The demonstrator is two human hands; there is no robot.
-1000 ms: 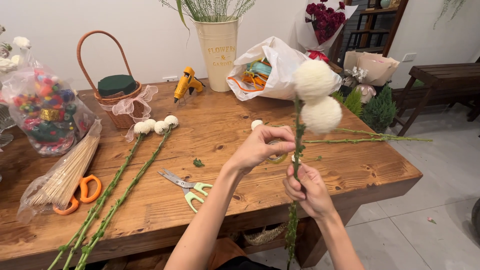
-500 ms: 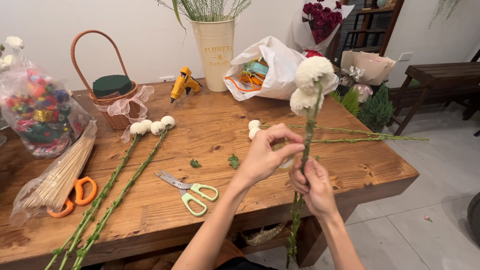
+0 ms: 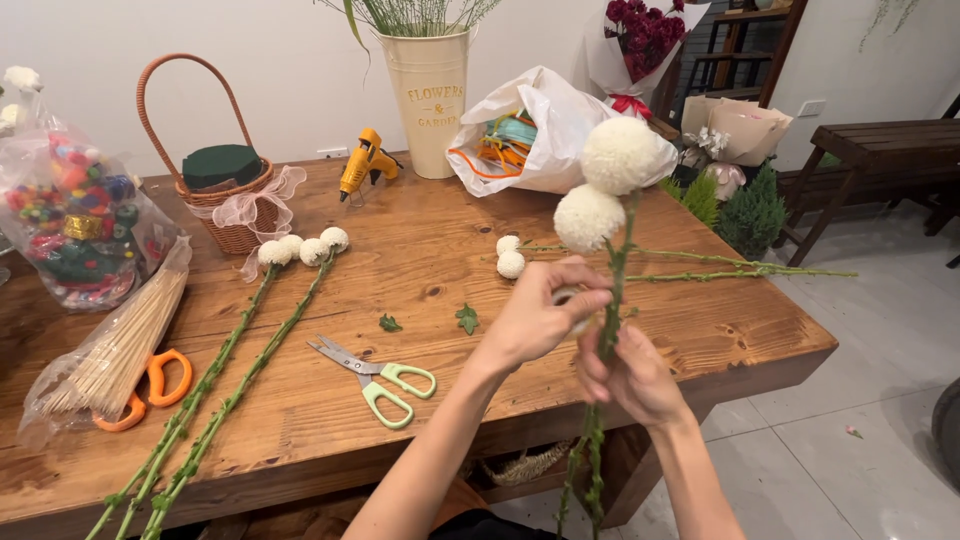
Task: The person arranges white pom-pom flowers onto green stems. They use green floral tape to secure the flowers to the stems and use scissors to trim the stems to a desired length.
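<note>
My right hand (image 3: pixel 632 378) grips two long green stems (image 3: pixel 608 320) upright over the table's front edge. Each stem is topped by a white pompom flower (image 3: pixel 620 155), and their lower ends hang below the table top. My left hand (image 3: pixel 540 322) sits just above the right one, its fingertips pinched on the same stems, with something small and pale between the fingers. Two more white flowers on stems (image 3: pixel 740 268) lie on the wooden table (image 3: pixel 420 250) just behind my hands. Green-handled scissors (image 3: pixel 385 380) lie to the left of my left forearm.
Three long white flowers (image 3: pixel 300 250) lie at the left, near orange scissors (image 3: pixel 160 385) and a bag of sticks (image 3: pixel 110 350). Further back stand a wicker basket (image 3: pixel 225 200), a yellow glue gun (image 3: pixel 362 165), a cream flower bucket (image 3: pixel 430 100) and a white bag (image 3: pixel 550 130). Two loose leaves (image 3: pixel 467 318) lie mid-table.
The two held flowers tilted slightly left and stayed upright. My left hand slid along the stems toward the right hand. A second green leaf now lies on the table.
</note>
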